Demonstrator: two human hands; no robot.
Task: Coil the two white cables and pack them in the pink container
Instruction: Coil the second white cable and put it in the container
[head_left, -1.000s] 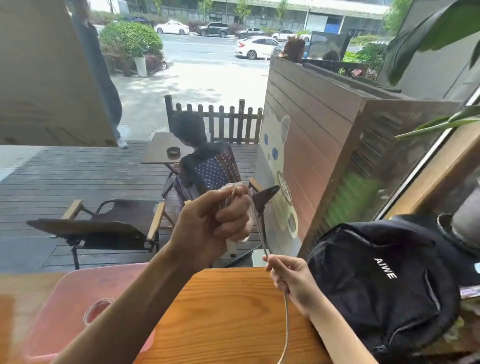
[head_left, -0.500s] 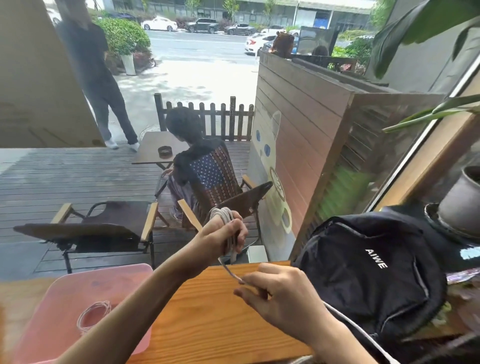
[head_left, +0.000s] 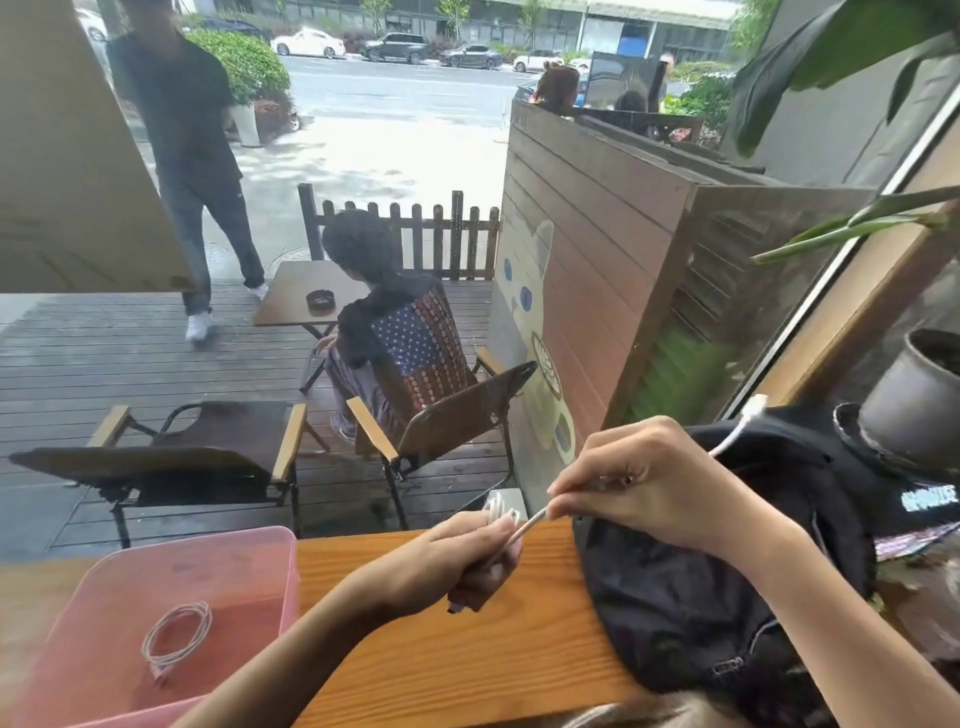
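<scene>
Holding station over the wooden counter (head_left: 441, 670), I note both hands raised above it, close together and joined by one white cable. Left hand (head_left: 457, 561) is closed around a small bundle of white cable loops (head_left: 498, 512), whose tops stick out above the fist. Right hand (head_left: 654, 491) pinches the same cable just beside the left fist, thumb and forefinger closed on it; the strand passes through the hand and its free end with white connector (head_left: 748, 418) sticks up to the right, over the black fabric backpack (head_left: 696, 613) lying on the counter's right side. Second white cable, already coiled into a flat ring (head_left: 176, 636), lies on the floor of the translucent pink plastic container (head_left: 280, 551), which sits at the counter's left end, well apart from both hands. Grey plant pot (head_left: 914, 400) stands beyond the backpack at far right. Through the window I see a deck with folding chairs, one person seated with their back to me, and another person on foot at upper left.
</scene>
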